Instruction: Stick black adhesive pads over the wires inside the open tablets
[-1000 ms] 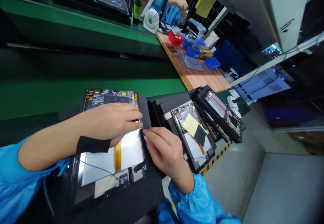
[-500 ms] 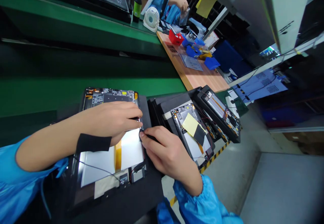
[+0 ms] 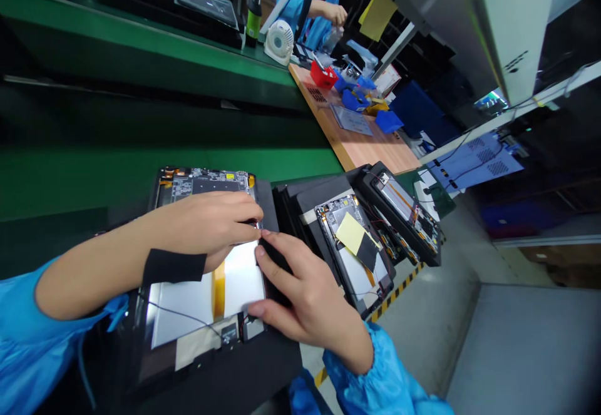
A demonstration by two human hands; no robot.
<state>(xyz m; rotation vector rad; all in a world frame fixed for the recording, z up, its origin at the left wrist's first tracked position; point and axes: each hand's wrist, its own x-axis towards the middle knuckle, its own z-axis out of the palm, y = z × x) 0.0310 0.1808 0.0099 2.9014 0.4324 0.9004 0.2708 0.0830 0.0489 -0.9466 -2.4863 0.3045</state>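
1. Work point: the open tablet (image 3: 206, 290) lies face down on a black mat (image 3: 277, 371), with its circuit board (image 3: 206, 183) at the far end and its silver battery pack (image 3: 188, 315), crossed by amber tape (image 3: 218, 290), toward the person. Both hands work at the tablet's long edge on the right of the view.

2. Left hand (image 3: 211, 221): the fingers curl over the tablet edge, with the fingertips (image 3: 253, 215) at the end of the circuit board. The hand is mostly closed. The fingers hide what it holds, so a firm grip cannot be confirmed.

3. Right hand (image 3: 305, 296): the fingers are spread and the thumb (image 3: 260, 308) lies low along the edge. The palm side covers a black strip (image 3: 275, 271) beside the battery pack. Contact is clear, but a grip cannot be determined.

4. Step in hand: the judged operation is edge handling along the black strip, at the junction of board and battery.

5. Required handling: this position calls for steady, even hand pressure along the edge. Keep the thin black wire (image 3: 183, 318) clear of the fingers.
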